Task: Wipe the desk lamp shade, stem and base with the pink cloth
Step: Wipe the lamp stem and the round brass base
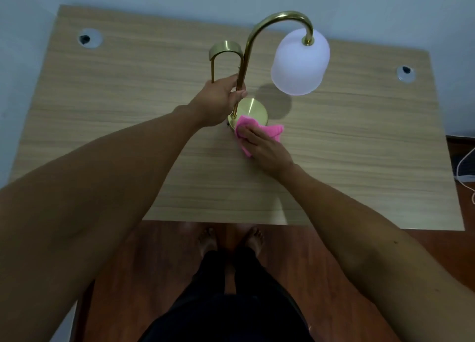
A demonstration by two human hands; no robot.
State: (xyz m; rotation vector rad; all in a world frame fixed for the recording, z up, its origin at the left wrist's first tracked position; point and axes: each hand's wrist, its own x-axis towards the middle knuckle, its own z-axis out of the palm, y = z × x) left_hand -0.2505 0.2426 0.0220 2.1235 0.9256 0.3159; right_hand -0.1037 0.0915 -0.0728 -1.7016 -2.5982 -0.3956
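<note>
Left hand (221, 95): wrapped around the brass stem (253, 33) low down, thumb across the front, steadying the desk lamp.
Right hand (264, 146): fingers pressed flat on the pink cloth (248, 123), holding it down.
Pink cloth: bunched, lying over the near edge of the round brass base (253, 108) and spilling onto the wooden desk (359, 149).
Shade (299, 61): frosted white, hanging from the curved stem end, right of the stem, above the desk, touching neither hand.
Brass loop (226, 50): second arch, just left of the stem.
Cable holes (90, 38): one at each far corner of the desk.
Person: standing at the near edge, bare feet on the wood floor (154, 264).
</note>
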